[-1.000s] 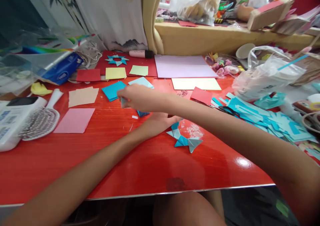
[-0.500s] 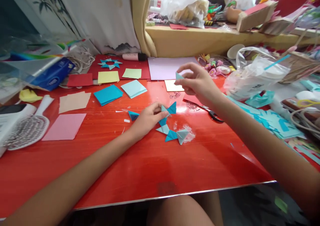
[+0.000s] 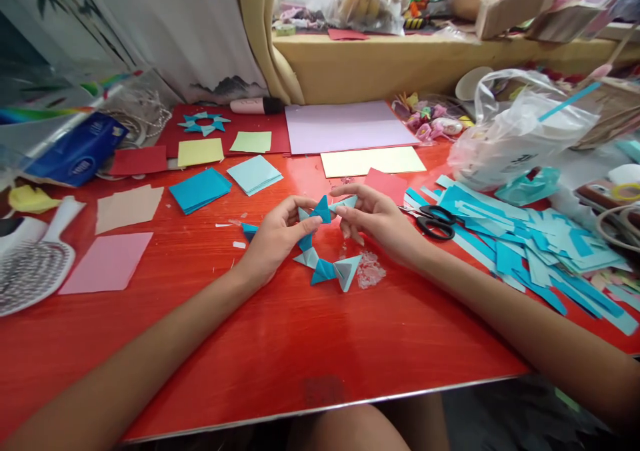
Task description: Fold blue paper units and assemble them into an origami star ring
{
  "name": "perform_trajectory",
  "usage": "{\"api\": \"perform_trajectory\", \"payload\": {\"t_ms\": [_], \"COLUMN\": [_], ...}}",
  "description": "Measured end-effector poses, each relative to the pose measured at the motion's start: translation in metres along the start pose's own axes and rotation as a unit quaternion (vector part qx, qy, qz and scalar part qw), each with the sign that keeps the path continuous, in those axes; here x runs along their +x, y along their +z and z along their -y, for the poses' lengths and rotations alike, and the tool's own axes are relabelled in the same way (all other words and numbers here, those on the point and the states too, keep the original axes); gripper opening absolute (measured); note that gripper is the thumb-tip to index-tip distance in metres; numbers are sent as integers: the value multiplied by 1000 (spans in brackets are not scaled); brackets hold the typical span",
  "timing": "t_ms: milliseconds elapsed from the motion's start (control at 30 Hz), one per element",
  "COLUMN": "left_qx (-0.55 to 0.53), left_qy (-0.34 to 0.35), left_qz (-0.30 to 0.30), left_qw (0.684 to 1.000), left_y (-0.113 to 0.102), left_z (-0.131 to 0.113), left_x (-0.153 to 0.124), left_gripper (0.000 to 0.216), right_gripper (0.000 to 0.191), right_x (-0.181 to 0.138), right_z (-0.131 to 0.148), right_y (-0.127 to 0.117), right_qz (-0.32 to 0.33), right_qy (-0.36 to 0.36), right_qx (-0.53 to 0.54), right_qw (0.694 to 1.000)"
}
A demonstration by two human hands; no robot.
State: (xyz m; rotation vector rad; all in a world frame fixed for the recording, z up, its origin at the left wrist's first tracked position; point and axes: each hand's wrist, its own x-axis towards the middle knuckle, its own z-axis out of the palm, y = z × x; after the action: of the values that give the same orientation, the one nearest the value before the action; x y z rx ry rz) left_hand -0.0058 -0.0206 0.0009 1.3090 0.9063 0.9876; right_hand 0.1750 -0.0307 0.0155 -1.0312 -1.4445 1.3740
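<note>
A curved chain of folded paper pieces (image 3: 323, 272), alternating dark blue and pale blue, hangs over the table's middle. My left hand (image 3: 277, 238) pinches its upper part between thumb and fingers. My right hand (image 3: 373, 221) grips a pale blue folded paper piece (image 3: 347, 204) by its side. That piece touches the dark blue unit (image 3: 323, 210) at the chain's upper end; how far it is tucked in I cannot make out. One loose dark blue folded piece (image 3: 249, 231) lies just left of my left hand.
Black-handled scissors (image 3: 436, 223) and a heap of blue paper strips (image 3: 545, 238) lie to the right. Stacks of dark blue (image 3: 200, 190) and pale blue squares (image 3: 255, 175) sit behind my left hand. Further back is a finished paper ring (image 3: 204, 124). A hairbrush (image 3: 40, 264) lies far left.
My right hand has come down and left with the pale blue piece, bringing it against the chain's upper end. My left hand still holds the chain. The view has shifted slightly.
</note>
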Motion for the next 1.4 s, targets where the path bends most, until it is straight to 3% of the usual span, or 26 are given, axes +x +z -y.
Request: {"api": "perform_trajectory", "payload": {"t_ms": [233, 500, 1133, 1267, 1400], "left_qx": [-15, -46, -64, -54, -39], "left_qy": [-2, -9, -17, 2, 41], "left_qz": [-4, -7, 12, 9, -5], "left_qw": [1000, 999, 998, 998, 998], "left_y": [-1, 0, -1, -2, -1], "left_z": [-6, -9, -9, -8, -8], "left_x": [-2, -3, -3, -3, -3], "left_gripper": [16, 17, 18, 15, 12], "right_gripper": [23, 34, 38, 38, 35], "right_x": [-5, -11, -12, -14, -14], "right_z": [7, 13, 11, 13, 14], "right_y": [2, 6, 5, 4, 3], "right_qz": [5, -34, -62, -57, -53], "right_qy": [-3, 11, 7, -42, -130], "right_qx": [17, -106, -167, -253, -368], "right_qw": [1000, 994, 984, 965, 919]}}
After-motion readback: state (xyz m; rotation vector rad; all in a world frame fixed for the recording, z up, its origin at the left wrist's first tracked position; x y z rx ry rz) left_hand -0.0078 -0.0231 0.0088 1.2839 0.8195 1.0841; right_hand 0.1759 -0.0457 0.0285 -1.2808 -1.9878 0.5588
